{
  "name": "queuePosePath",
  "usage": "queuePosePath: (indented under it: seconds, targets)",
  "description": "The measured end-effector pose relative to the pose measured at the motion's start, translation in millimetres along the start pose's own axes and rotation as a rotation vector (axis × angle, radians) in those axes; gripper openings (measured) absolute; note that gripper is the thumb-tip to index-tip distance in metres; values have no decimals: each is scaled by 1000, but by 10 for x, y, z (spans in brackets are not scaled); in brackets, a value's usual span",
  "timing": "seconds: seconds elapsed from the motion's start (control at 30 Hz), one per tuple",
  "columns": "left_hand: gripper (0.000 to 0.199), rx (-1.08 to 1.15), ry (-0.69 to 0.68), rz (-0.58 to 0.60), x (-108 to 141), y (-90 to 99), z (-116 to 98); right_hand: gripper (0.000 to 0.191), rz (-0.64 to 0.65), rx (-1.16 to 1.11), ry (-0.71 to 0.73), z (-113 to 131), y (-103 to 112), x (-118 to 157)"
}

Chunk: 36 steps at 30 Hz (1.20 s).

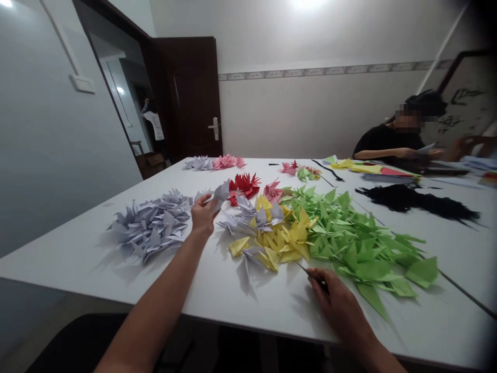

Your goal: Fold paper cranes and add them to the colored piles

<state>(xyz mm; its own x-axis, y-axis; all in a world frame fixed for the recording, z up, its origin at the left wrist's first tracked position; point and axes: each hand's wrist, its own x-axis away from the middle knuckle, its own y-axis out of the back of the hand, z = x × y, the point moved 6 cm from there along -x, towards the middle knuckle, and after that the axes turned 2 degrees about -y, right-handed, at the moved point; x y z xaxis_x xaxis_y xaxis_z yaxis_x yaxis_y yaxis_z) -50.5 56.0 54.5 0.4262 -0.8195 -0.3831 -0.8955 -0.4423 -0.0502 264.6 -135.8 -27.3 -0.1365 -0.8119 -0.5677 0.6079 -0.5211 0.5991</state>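
My left hand [204,213] is closed on a folded white paper piece [222,192], held above the table between the white pile [155,223] and the red pieces [245,186]. Near the front edge, my right hand [330,292] grips a thin pointed tool [320,284] with a dark handle, its tip toward the yellow folded papers [289,238]. More white pieces [252,215] lie mixed with the yellow ones. A large heap of green folded papers [353,233] spreads to the right, close beside my right hand.
On the white table [77,248], small pink [227,162] and white piles stand at the back. Black strands [415,201] and stacked coloured sheets [373,168] lie at the right. Behind them sits a person in black [378,141] holding paper. Another person [155,124] stands beyond the doorway.
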Motion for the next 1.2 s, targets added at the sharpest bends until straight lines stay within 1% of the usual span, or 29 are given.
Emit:
queuePosePath:
  seconds: [0.03,0.07,0.1,0.13,0.17,0.23,0.3,0.37,0.43,0.5,0.57,0.67,0.83,0.93,1.0,1.2]
  targets:
    - [28,98,52,26,104,-119,-11,20,-8,-42,-21,63,21,-66]
    - [30,296,163,54,216,-245,10,19,-18,-83,-35,146,41,-146]
    - [33,447,250,84,328,-365,15,19,-44,-123,-31,253,66,-237]
    - [37,526,294,120,429,-470,4,22,-64,-158,-21,372,81,-334]
    - [40,558,303,143,513,-547,-9,26,-68,-192,4,504,76,-432]
    - [43,529,245,161,629,-624,-26,27,-42,-220,115,790,11,-608]
    - [43,475,194,154,697,-634,0,28,10,-216,228,1018,-128,-740]
    - [43,441,198,150,742,-613,57,31,42,-163,294,1127,-304,-837]
    - [43,437,202,166,777,-588,90,31,26,-118,323,1121,-466,-915]
    - [42,449,188,197,811,-579,95,31,-31,-129,311,1030,-581,-978]
    - [40,455,197,236,847,-600,110,30,-77,-165,270,901,-665,-1022]
    - [42,444,246,278,890,-652,160,30,-88,-197,212,739,-743,-1045]
    - [47,429,280,314,917,-701,167,30,-79,-182,176,635,-731,-1044]
    - [43,428,286,345,928,-724,148,28,-48,-131,177,632,-722,-1044]
    - [38,426,270,351,930,-733,144,29,-40,-104,176,631,-715,-1040]
    - [30,370,160,329,898,-723,142,27,-41,-63,185,621,-681,-1023]
